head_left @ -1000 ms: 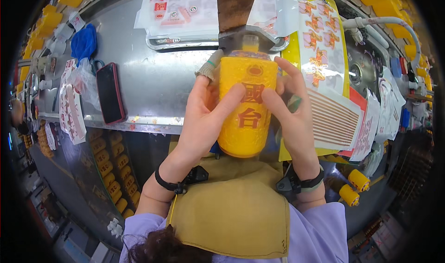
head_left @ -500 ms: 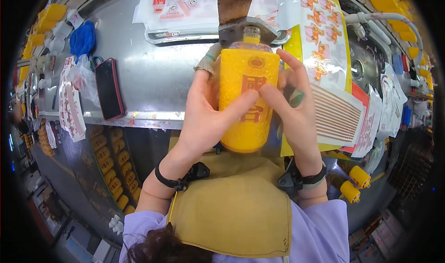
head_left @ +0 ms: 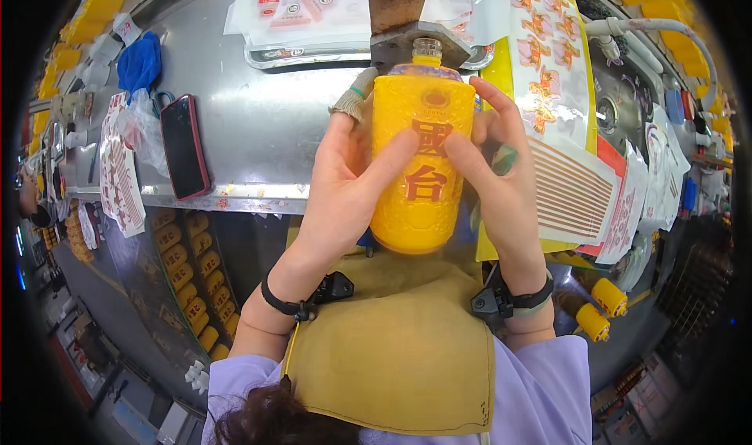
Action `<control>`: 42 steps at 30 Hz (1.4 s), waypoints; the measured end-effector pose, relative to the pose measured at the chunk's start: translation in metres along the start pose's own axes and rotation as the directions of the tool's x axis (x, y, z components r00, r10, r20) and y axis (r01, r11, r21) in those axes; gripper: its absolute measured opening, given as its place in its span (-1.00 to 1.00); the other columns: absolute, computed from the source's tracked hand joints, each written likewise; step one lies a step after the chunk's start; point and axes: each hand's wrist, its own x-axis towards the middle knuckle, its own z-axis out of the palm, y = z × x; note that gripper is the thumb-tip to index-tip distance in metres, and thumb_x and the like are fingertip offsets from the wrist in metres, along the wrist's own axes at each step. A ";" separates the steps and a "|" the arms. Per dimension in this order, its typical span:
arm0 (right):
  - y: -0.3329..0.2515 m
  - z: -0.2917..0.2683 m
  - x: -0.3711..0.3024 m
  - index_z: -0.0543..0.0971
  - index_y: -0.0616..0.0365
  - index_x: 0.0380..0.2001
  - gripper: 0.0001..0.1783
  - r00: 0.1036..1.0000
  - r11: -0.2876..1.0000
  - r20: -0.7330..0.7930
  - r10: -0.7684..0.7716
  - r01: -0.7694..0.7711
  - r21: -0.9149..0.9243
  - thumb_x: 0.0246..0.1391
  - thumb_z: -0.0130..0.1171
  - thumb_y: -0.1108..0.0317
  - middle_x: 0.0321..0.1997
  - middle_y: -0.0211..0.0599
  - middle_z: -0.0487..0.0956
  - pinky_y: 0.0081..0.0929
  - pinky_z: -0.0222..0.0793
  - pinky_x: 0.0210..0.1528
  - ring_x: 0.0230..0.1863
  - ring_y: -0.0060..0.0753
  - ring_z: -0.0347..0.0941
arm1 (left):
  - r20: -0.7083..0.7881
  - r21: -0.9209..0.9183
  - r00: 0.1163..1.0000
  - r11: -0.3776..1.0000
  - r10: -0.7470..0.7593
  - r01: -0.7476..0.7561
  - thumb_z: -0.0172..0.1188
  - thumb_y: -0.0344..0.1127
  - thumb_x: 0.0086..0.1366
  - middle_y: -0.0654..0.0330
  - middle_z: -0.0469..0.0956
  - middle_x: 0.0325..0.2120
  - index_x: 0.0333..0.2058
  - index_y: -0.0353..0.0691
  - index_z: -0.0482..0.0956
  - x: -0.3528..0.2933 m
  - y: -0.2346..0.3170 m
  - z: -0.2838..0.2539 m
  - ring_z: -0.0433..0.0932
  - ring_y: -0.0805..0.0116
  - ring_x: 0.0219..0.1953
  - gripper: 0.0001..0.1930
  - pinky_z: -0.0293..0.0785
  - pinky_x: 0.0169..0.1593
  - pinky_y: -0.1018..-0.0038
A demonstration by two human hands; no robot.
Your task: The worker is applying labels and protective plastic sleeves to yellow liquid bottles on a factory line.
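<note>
Between my two hands is a yellow bottle (head_left: 421, 210) with a clear glass neck and red characters on its front. Its neck points away from me, toward a dark metal-and-wood block (head_left: 399, 14). My left hand (head_left: 352, 159) grips the bottle's left side, thumb lying on the front beside the upper character. A knitted finger cot covers one of its fingertips. From the right side my right hand (head_left: 493, 159) holds the bottle, its thumb also on the front and its index finger near the shoulder. Green tape wraps one right finger. The other fingers are partly hidden behind the bottle.
A metal bench (head_left: 235, 132) carries a red-cased phone (head_left: 185, 147), a blue cloth (head_left: 139, 65) and a metal tray (head_left: 305, 56) under printed decal sheets. More decal sheets (head_left: 544, 53) lie on the right, by a strip-printed sheet (head_left: 572, 186). Several yellow bottles (head_left: 192, 273) stand lower left.
The thumbs have shifted up and apart, so both red characters on the bottle's front now show fully. The bottle has moved only slightly, and both hands keep hold of it.
</note>
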 end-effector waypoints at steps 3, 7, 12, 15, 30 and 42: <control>-0.002 0.000 0.000 0.33 0.21 0.33 -0.26 1.000 0.998 0.002 0.021 -0.021 0.051 0.16 0.45 0.35 -0.31 -0.61 0.25 -0.76 0.16 -0.21 -0.28 -0.74 0.19 | -0.002 0.017 1.000 1.000 0.013 -0.013 0.20 -0.48 0.45 0.08 0.38 0.29 0.45 -0.37 0.04 0.000 0.000 0.000 0.39 0.36 0.30 -0.29 0.36 0.34 0.36; -0.003 0.000 0.000 0.33 0.22 0.32 -0.27 0.999 0.998 0.005 0.034 -0.034 0.055 0.17 0.45 0.36 -0.31 -0.61 0.25 -0.76 0.16 -0.22 -0.28 -0.74 0.19 | -0.010 -0.046 1.000 0.999 -0.010 0.010 0.19 -0.46 0.46 0.09 0.38 0.29 0.45 -0.37 0.05 0.001 -0.001 0.001 0.40 0.36 0.30 -0.30 0.36 0.33 0.37; -0.001 0.002 0.001 0.33 0.22 0.32 -0.28 1.000 0.999 -0.010 0.015 -0.015 0.040 0.17 0.45 0.36 -0.31 -0.62 0.25 -0.77 0.16 -0.23 -0.29 -0.75 0.19 | -0.028 -0.018 1.000 1.000 0.005 -0.005 0.18 -0.45 0.47 0.10 0.40 0.27 0.44 -0.38 0.08 0.001 -0.003 0.002 0.42 0.38 0.28 -0.33 0.38 0.32 0.39; -0.001 0.002 0.001 0.33 0.22 0.32 -0.27 1.000 0.999 -0.013 0.014 -0.014 0.042 0.17 0.45 0.35 -0.31 -0.62 0.24 -0.77 0.16 -0.23 -0.29 -0.75 0.19 | -0.030 -0.017 1.000 1.000 0.005 -0.006 0.18 -0.45 0.47 0.10 0.41 0.26 0.44 -0.37 0.08 0.001 -0.002 0.001 0.42 0.39 0.27 -0.33 0.38 0.32 0.39; -0.001 0.001 0.000 0.33 0.23 0.32 -0.26 1.000 1.000 -0.012 0.009 -0.008 0.023 0.16 0.46 0.34 -0.31 -0.61 0.24 -0.77 0.15 -0.23 -0.30 -0.75 0.18 | -0.004 0.026 0.999 0.998 0.048 -0.048 0.20 -0.47 0.45 0.08 0.37 0.28 0.44 -0.42 0.04 0.000 -0.005 0.002 0.39 0.37 0.29 -0.29 0.35 0.34 0.37; -0.001 0.001 0.001 0.34 0.23 0.32 -0.27 0.999 0.999 -0.016 0.030 -0.029 0.042 0.16 0.45 0.36 -0.32 -0.62 0.25 -0.76 0.15 -0.25 -0.31 -0.75 0.18 | 0.001 0.020 1.000 0.999 0.027 -0.027 0.21 -0.48 0.44 0.08 0.37 0.29 0.44 -0.41 0.05 0.000 -0.003 0.001 0.38 0.36 0.30 -0.28 0.34 0.35 0.37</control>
